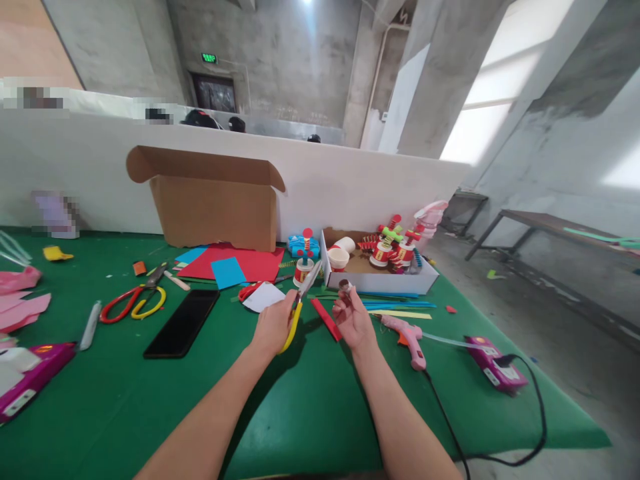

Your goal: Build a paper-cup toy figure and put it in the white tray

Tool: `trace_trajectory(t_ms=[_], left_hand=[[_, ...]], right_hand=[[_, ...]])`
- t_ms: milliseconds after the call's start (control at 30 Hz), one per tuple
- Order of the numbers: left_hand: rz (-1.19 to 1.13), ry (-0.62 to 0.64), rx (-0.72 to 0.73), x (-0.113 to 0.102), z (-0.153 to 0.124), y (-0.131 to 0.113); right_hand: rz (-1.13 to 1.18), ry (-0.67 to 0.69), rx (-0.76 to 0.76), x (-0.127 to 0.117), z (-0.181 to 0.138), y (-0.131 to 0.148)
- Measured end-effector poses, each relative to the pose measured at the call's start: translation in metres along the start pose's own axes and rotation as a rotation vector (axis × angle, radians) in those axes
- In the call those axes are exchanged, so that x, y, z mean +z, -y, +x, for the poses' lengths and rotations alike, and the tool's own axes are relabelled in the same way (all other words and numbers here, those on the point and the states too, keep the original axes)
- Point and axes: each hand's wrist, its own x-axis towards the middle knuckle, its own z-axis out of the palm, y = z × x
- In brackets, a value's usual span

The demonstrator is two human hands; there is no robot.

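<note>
My left hand (pixel 273 327) is closed round the yellow handles of a pair of scissors (pixel 301 303), whose blades point up and away. My right hand (pixel 353 319) pinches a small dark roll (pixel 345 286) between its fingertips, just right of the blades. A red paper strip (pixel 326 319) lies on the green table (pixel 125 400) between the two hands. A small paper-cup figure (pixel 303 263) stands just beyond the scissors.
An open cardboard box (pixel 213 203) stands at the back, with red and blue paper sheets (pixel 233 265) before it. A white tray (pixel 380 280) holds several cup figures. A pink glue gun (pixel 407 337), a black phone (pixel 183 323) and a second pair of scissors (pixel 133 301) lie nearby.
</note>
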Motion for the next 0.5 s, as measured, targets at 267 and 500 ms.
trace_trajectory(t_ms=[267, 500], left_hand=[[-0.447, -0.187, -0.033, 0.01, 0.006, 0.005], [-0.588, -0.231, -0.026, 0.01, 0.007, 0.004]], right_hand=[[-0.002, 0.21, 0.138, 0.002, -0.007, -0.004], [-0.185, 0.082, -0.049, 0.004, -0.005, -0.013]])
